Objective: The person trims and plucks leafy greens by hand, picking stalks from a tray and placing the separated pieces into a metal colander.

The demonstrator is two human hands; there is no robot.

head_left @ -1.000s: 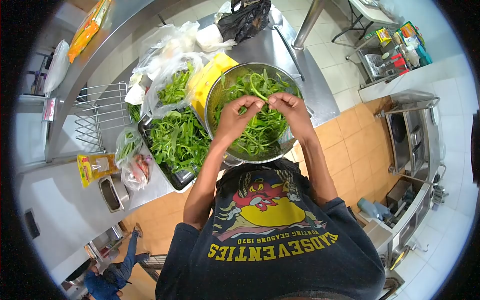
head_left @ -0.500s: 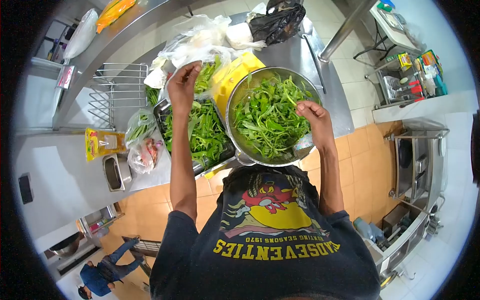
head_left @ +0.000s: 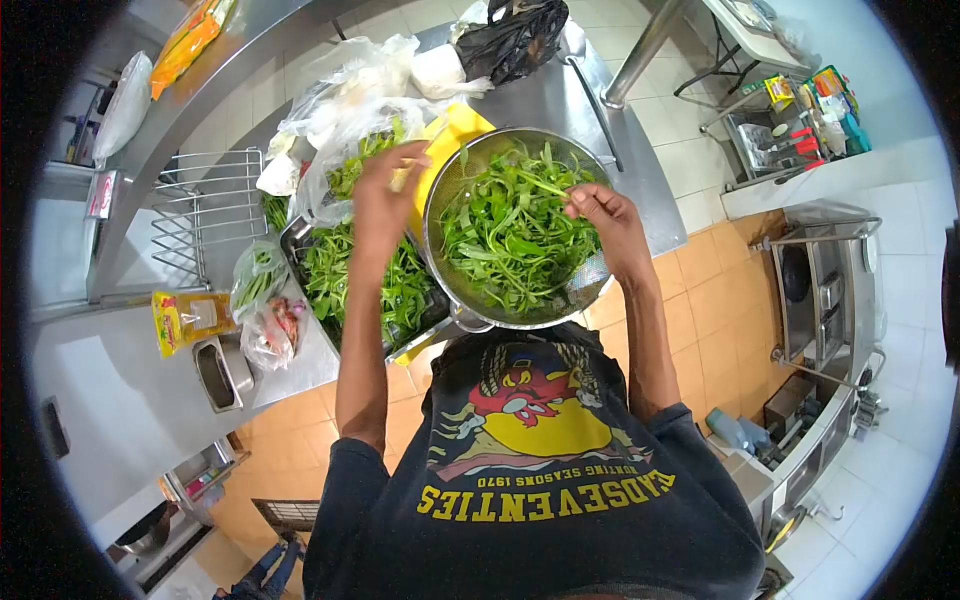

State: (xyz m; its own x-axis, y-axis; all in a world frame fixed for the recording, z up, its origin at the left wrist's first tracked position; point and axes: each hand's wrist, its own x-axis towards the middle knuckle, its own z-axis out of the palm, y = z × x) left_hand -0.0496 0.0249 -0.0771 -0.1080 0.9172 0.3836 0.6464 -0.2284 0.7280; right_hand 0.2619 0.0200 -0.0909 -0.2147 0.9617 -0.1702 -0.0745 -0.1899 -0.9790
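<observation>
My right hand (head_left: 612, 222) pinches a green stem (head_left: 540, 183) over the right side of a metal colander (head_left: 432, 215) full of leafy greens (head_left: 515, 240). My left hand (head_left: 388, 195) is raised above the gap between the colander and a metal tray (head_left: 440, 325) of greens (head_left: 335, 280); its fingers are bent and partly spread, and nothing shows between them. Behind my left hand lie a clear plastic bag (head_left: 325, 185) with more greens and a yellow object (head_left: 460, 122).
A black plastic bag (head_left: 512, 42) and a long-handled ladle (head_left: 595, 100) lie at the table's back. On the left are a wire rack (head_left: 208, 200), a yellow packet (head_left: 190, 318), small bags (head_left: 270, 335) and a metal container (head_left: 222, 375). Another person's legs (head_left: 270, 572) show at lower left.
My hands have moved apart from their meeting over the colander a second ago. My left hand went toward the tray side and has shifted slightly since. The other person has moved toward the bottom edge.
</observation>
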